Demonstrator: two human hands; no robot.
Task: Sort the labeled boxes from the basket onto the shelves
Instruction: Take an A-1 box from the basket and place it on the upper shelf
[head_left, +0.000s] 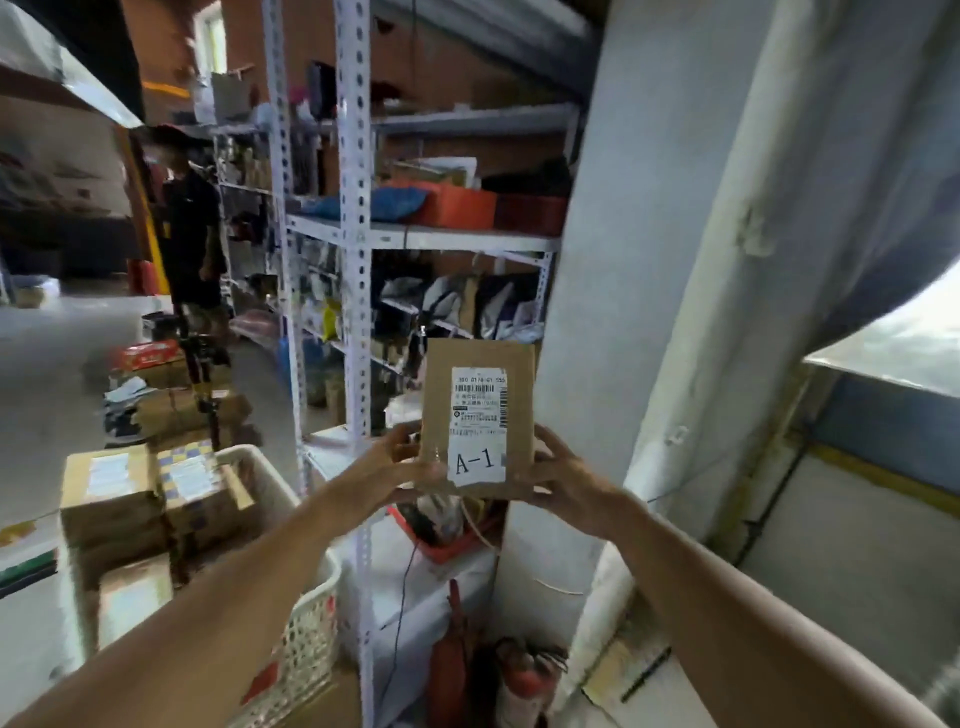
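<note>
Head view takes in a storeroom with a grey concrete floor (57, 364) running back on the left, where a person in dark clothes (193, 244) stands in the aisle. A wide pale pillar (623, 260) rises on the right, with a draped plastic sheet (779, 182) beside it. White slotted-steel shelves (358, 208) stand between aisle and pillar, their levels crowded with bags and bins, among them an orange bin (457, 208). Low left, a white lattice basket (306, 639) holds several taped cartons (111, 493); more parcels lie on the floor behind it. By the pillar's foot stand red fire extinguishers (524, 686). Held upright before the shelf post and pillar edge is a small cardboard box (480, 415) labelled A-1, its lower corners grasped by the left hand (400, 462) and right hand (561, 473).
</note>
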